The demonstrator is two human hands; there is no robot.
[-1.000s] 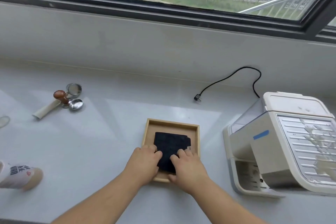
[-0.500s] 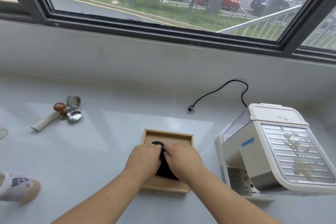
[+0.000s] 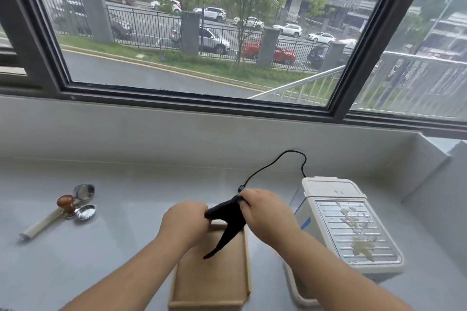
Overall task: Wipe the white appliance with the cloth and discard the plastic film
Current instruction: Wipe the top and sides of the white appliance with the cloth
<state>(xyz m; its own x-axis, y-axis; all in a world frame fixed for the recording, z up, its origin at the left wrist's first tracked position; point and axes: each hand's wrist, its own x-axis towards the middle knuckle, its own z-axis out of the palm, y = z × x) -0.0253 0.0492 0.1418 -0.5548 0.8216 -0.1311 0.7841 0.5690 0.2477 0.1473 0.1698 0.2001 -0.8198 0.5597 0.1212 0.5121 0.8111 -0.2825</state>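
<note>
A black cloth [image 3: 227,225] hangs in the air above a shallow wooden tray [image 3: 209,285], one corner drooping toward it. My left hand [image 3: 184,222] grips the cloth's left end and my right hand [image 3: 265,212] grips its upper right end. The white appliance [image 3: 348,232] stands just right of my right hand. Clear plastic film [image 3: 358,232] with crinkled patches covers its ribbed sloping front, and a small blue tape tab [image 3: 305,223] sticks to its left side.
A black cable [image 3: 273,161] with a small plug runs from behind the appliance across the grey counter [image 3: 121,247]. A brown-knobbed tamper [image 3: 66,203], metal cups and a white handle lie at the left. A wall and window sill rise at the back.
Both hands have lifted the black cloth out of the wooden tray, which now lies bare. The view has tilted up toward the window.
</note>
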